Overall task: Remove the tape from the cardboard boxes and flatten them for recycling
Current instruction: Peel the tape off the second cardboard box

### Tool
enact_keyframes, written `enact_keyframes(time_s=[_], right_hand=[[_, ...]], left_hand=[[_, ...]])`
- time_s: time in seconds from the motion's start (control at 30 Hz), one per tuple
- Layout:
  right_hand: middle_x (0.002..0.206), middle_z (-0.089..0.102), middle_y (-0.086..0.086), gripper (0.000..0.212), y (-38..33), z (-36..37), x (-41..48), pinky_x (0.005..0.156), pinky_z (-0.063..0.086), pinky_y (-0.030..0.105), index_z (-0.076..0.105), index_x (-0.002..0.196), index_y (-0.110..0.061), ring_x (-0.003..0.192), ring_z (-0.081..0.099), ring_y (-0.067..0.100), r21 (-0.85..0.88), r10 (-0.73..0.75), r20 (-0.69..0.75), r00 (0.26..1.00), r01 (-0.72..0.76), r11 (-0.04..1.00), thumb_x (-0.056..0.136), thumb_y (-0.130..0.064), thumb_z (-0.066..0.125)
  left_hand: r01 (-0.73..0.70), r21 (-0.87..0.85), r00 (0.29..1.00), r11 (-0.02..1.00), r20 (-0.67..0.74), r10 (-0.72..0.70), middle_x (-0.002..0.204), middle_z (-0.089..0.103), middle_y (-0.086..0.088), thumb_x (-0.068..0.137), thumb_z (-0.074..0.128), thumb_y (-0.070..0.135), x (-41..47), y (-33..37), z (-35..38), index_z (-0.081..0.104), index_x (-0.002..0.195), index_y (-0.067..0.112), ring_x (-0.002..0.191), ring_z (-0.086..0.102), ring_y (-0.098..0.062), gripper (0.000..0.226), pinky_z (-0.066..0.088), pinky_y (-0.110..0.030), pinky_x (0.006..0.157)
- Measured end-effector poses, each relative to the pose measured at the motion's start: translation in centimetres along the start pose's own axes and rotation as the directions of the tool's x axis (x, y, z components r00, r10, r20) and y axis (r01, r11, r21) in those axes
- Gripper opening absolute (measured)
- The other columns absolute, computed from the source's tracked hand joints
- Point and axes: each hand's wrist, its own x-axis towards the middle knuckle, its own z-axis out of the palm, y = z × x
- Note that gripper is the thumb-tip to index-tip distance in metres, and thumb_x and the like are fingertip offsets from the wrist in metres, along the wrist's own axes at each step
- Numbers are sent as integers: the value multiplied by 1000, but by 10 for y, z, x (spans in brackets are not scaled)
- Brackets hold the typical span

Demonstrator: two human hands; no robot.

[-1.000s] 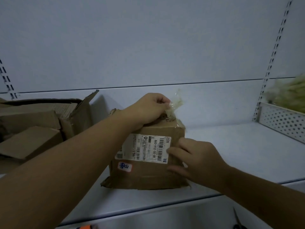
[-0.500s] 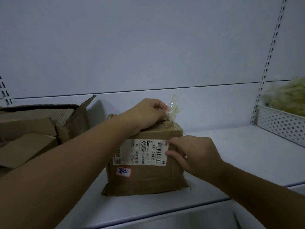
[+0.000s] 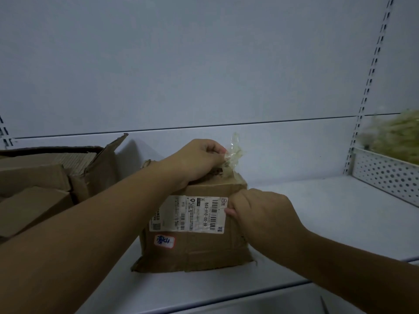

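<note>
Head camera showed us in the tape-peeling step. Our left hand (image 3: 199, 159) pinched a crumpled strip of clear packing tape (image 3: 233, 152) between thumb and fingertips, and the loose end stood up just above the pinch. Directly beneath that pinch sat the small brown cardboard box (image 3: 204, 252), upright on the pale grey metal shelf (image 3: 317, 211). The strip ran down from the pinch onto the box's top right edge, where it seemed to be stuck. Below and to the right of the pinch, our right hand (image 3: 260, 214) clutched the box's upper right front corner, fingers curled against the front face beside the white printed shipping label (image 3: 192, 214). We could not see the thumb.

We judged that the next move called for a steady pull up and away from the box while the right hand pinned it down, since so small a box might lift with the tape. Flattening was not yet begun.

The box looked worn. Its top was dented, its faces were scuffed and creased, and its bottom flaps splayed out along the shelf. A small white handwritten sticker (image 3: 164, 241) sat under the label. Well to the left of the pinch lay a large open brown carton (image 3: 97, 168) holding other cardboard pieces.
</note>
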Motion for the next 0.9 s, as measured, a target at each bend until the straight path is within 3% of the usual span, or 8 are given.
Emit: enact_keyframes(time_s=[0.17, 0.23, 0.33, 0.43, 0.53, 0.6, 0.73, 0.9], right_hand=[[81, 52, -21, 40, 0, -22, 11, 69, 37, 15, 52, 85, -35, 74, 53, -1, 16, 131, 333, 934, -145, 989, 95, -51, 16], [57, 29, -25, 24, 4, -44, 21, 41, 31, 16, 38, 75, -37, 43, 34, -4, -20, 182, 132, 974, -181, 983, 94, -45, 25], [64, 44, -12, 19, 25, -64, 34, 48, 38, 20, 37, 75, -27, 54, 44, 5, 187, 272, 92, 958, -285, 940, 93, -33, 35], [84, 61, -2, 20, 43, -58, 49, 73, 54, 32, 41, 78, -21, 80, 62, 15, 592, 461, 192, 866, -477, 650, 98, -18, 37], [63, 62, 2, 17, 50, -39, 68, 59, 55, 23, 42, 83, -9, 61, 65, 15, 823, 616, 335, 713, -540, 177, 99, -13, 39], [53, 57, -2, 13, 55, -32, 77, 52, 53, 22, 43, 86, -10, 50, 60, 12, 845, 655, 357, 665, -529, 76, 98, -16, 42], [78, 62, -10, 12, 56, -23, 74, 66, 50, 15, 50, 90, -28, 71, 60, -1, 812, 548, 305, 779, -513, 277, 96, -36, 42], [126, 34, -20, 65, 49, -15, 52, 89, 42, 15, 37, 124, -41, 110, 40, -10, 641, 366, 375, 852, -524, 561, 69, -76, 44]], left_hand=[[-50, 43, 999, 998, 13, 49, 73, 64, 3, 89, 54, 15, -1, -4, 1, 64, 88, 24, 59, 55, -9, 13, 46, -24, 60], [-88, 43, 996, 995, 22, 87, 71, 66, 7, 90, 54, 17, -1, -4, 1, 64, 88, 27, 61, 55, -13, 14, 45, -27, 61], [-123, 24, 991, 992, 58, 121, 59, 62, 13, 90, 56, 17, -1, -4, 1, 61, 88, 31, 51, 52, -8, 15, 42, -21, 52], [-160, 84, 985, 984, 72, 154, 70, 63, 9, 89, 57, 15, -2, -4, 3, 56, 94, 34, 59, 56, -12, 19, 47, -26, 61], [-235, 202, 971, 951, 100, 219, 79, 66, 5, 90, 57, 21, -6, -1, 6, 49, 99, 40, 62, 58, -9, 23, 47, -25, 64], [-260, 256, 964, 931, 119, 237, 84, 69, 5, 90, 58, 26, -9, 2, 6, 44, 101, 47, 62, 59, -3, 27, 46, -19, 63], [-244, 210, 969, 947, 94, 228, 89, 68, 1, 91, 56, 27, -11, 6, 7, 40, 110, 39, 65, 61, -8, 27, 50, -24, 65], [-149, -14, 987, 989, -64, 148, 108, 57, -8, 89, 60, 16, -15, 12, 5, 33, 99, 20, 82, 65, -23, 28, 53, -28, 61]])
